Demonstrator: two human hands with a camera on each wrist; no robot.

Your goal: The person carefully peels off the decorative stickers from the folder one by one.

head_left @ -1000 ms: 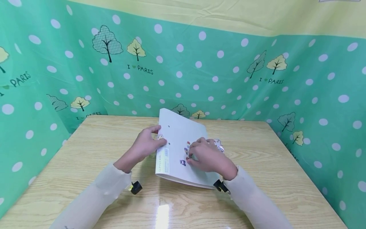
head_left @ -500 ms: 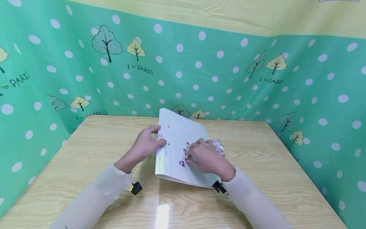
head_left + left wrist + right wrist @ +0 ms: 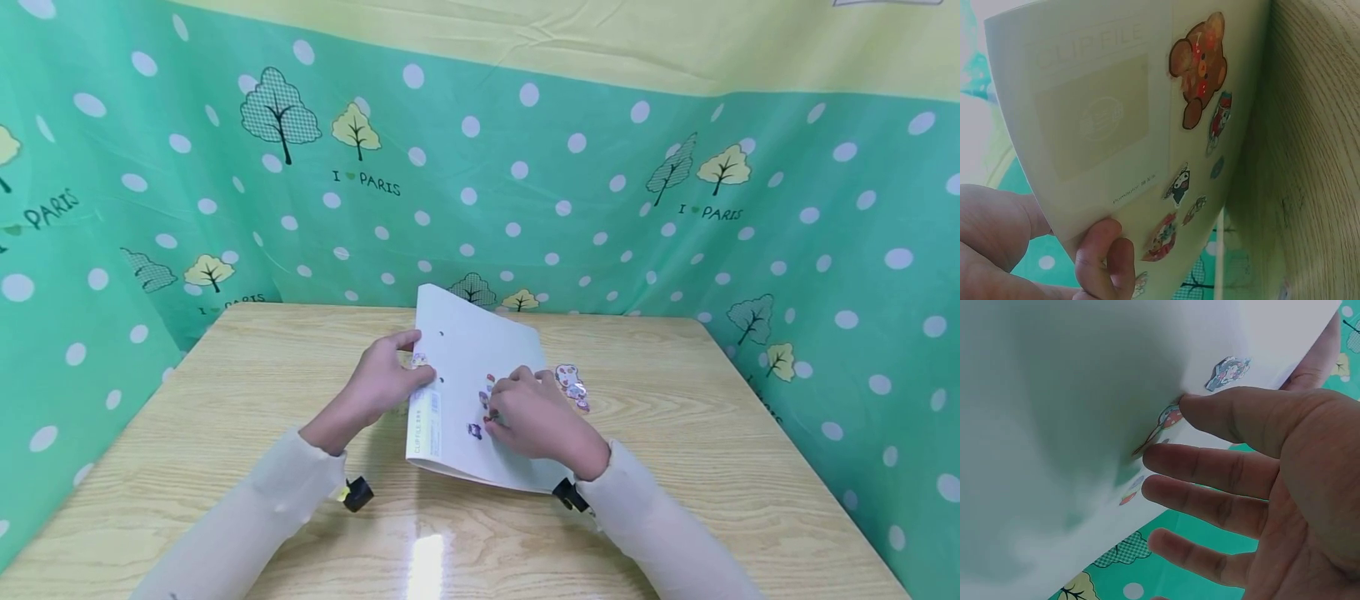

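Observation:
A white clip file folder (image 3: 480,342) stands partly raised and tilted, its spine toward my left hand (image 3: 385,372). That hand grips the spine edge, thumb on the near face and fingers behind. In the left wrist view, the folder's other face bears a brown bear sticker (image 3: 1202,70) and several smaller ones. My right hand (image 3: 538,418) is at the near face, over a small group of stickers. In the right wrist view, the thumb tip touches a red-spotted sticker (image 3: 1170,417), fingers fairly straight and their tips close to the cover. Another character sticker (image 3: 1229,372) sits above it.
Past the folder's right edge, a cut-out of cartoon figures (image 3: 573,388) lies by the wooden table's (image 3: 675,467) middle. A green dotted curtain (image 3: 517,208) hangs behind and along both sides. A black camera (image 3: 357,493) sits at the left wrist.
My right hand has shifted slightly left along the folder's face, uncovering more of the cartoon cut-out on the right. The left hand and the folder have hardly moved.

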